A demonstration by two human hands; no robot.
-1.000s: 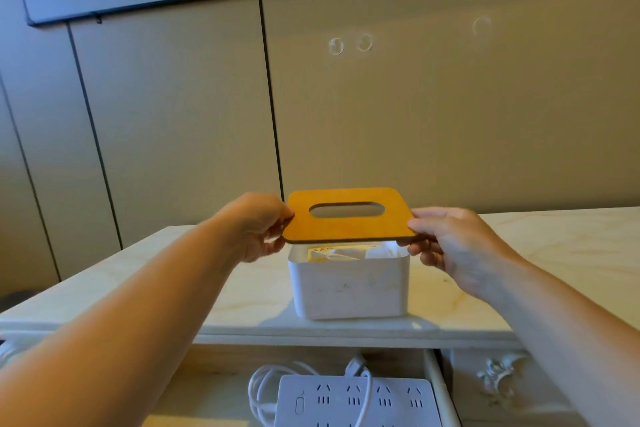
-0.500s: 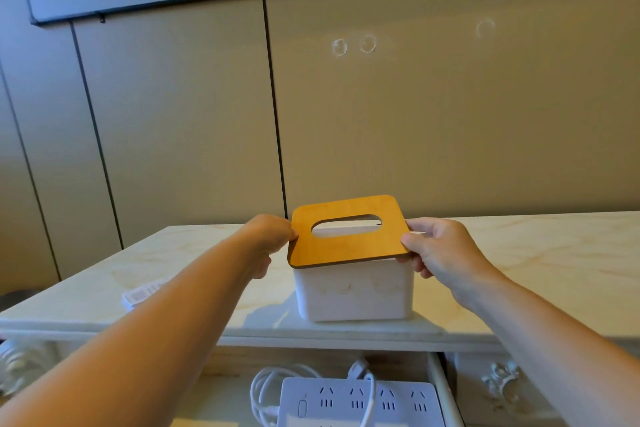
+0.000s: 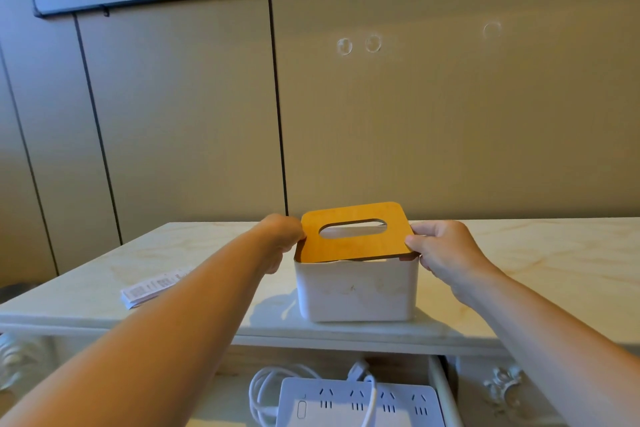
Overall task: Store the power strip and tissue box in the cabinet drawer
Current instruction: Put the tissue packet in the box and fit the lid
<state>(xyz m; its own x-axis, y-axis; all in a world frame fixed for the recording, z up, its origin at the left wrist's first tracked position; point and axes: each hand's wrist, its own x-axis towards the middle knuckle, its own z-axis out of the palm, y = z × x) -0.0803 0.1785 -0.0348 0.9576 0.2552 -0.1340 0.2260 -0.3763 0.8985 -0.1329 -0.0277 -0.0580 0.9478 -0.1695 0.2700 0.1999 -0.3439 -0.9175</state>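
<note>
Hands meet at the tissue box (image 3: 356,291) in the head view, the only one you have. Your left hand (image 3: 282,239) closes on the left edge of the wooden lid (image 3: 353,248), its fingertips hidden behind the knuckles, and your right hand (image 3: 446,253) pinches the right edge with the thumb on top. You grip opposite edges, I judge, so you can level the lid and press it down square. At present it sits tilted, with the left side dipped inside the white body and the right edge riding on the rim, so it is not yet seated. The box stands upright on the cabinet top (image 3: 536,253), near the front edge and directly above the open drawer (image 3: 438,388), so the way down is short. Something pale shows through the lid's oval slot, but you cannot tell from here whether it is tissue or the far wall. Inside the drawer the power strip (image 3: 346,406) lies flat, sockets up, with its cord (image 3: 263,392) looped beside it and over it, so that half of the job looks done. A paper slip (image 3: 152,288) lies on the top, left of your forearm.
</note>
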